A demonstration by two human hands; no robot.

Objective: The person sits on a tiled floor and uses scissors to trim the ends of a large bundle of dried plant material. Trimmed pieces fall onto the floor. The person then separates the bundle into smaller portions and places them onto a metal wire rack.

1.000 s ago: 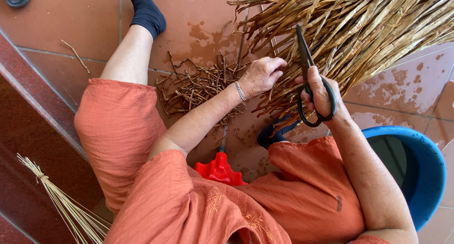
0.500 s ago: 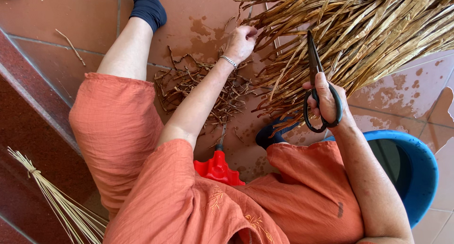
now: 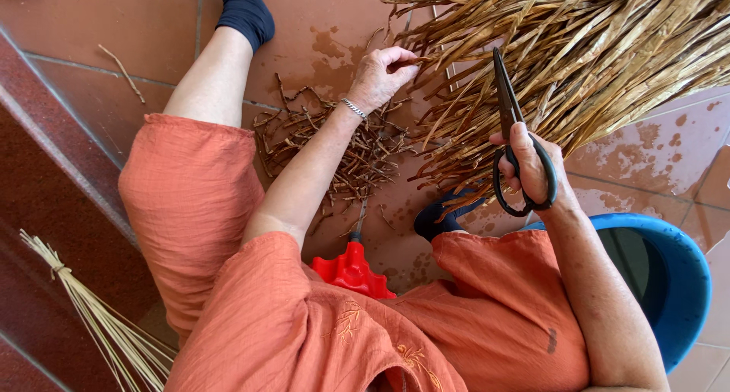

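Reaching further than half a second ago, left hand [image 3: 382, 78] is now pinching the tip of one dry leaf strip [image 3: 426, 60] at the near edge of the big pile of dried leaves [image 3: 593, 65], thumb and fingers closed on it. Right hand [image 3: 532, 168] is staying near the same spot, fingers through the black handles of the scissors [image 3: 511, 133], gripping them firmly; blades are pointing up into the pile and lying together. Pinched strip is sitting left of the blades, apart from them. Short cut bits [image 3: 342, 149] are lying on the wet tiled floor [image 3: 152, 27] under the left forearm. Blue tub [image 3: 684, 285] is sitting by the right elbow, red plastic piece [image 3: 351, 270] between the knees, thin straw bundle [image 3: 99, 323] at lower left.
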